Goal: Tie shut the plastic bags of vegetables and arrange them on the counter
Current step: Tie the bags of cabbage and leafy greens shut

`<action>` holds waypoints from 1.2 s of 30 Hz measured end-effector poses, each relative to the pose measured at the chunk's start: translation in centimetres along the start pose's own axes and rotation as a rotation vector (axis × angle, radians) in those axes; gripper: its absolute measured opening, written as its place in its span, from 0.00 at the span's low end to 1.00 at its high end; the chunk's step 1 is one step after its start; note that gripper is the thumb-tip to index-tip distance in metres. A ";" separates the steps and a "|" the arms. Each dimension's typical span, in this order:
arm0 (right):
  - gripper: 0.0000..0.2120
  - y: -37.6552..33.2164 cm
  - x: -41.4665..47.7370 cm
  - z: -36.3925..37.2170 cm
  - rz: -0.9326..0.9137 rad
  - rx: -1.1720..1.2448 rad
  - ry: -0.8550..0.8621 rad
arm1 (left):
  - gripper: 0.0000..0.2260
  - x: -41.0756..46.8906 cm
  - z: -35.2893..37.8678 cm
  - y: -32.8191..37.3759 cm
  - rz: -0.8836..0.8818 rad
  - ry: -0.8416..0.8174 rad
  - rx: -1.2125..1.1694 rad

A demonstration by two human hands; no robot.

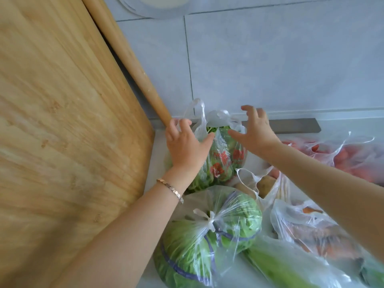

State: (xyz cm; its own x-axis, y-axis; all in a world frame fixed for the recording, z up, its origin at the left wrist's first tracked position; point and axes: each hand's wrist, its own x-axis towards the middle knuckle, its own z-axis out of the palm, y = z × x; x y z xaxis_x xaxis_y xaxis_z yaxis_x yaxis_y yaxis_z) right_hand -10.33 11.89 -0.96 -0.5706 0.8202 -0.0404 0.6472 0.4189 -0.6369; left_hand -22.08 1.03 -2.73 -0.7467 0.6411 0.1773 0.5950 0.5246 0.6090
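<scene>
A clear bag of leafy greens with red print (225,161) stands at the back of the white counter (158,146), its two handles (199,115) loose and sticking up. My left hand (185,147) rests against the bag's left side, thumb on the plastic and fingers loosely bent by the left handle. Just above the bag's right side my right hand (254,132) hovers with its fingers spread, holding nothing. In front lies a bag of green cabbage (234,213), knotted shut (211,221).
A big wooden cutting board (62,125) and a rolling pin (128,59) lean on the tiled wall at the left. To the right lie untied bags: potatoes (267,183), tomatoes (353,156), carrots (311,231), and a long green vegetable (286,267).
</scene>
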 end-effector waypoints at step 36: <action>0.11 -2.7 1.2 1.0 0.160 0.842 0.007 | 0.10 1.3 -2.2 1.6 0.085 -0.216 -0.665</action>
State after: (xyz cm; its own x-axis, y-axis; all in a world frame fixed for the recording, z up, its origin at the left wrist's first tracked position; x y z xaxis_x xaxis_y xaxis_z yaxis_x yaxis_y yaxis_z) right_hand -13.28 11.39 -0.02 -0.4992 0.8485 -0.1758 0.1272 -0.1290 -0.9835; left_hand -22.78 1.45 0.15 -0.5890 0.7977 0.1296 0.2891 0.0582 0.9555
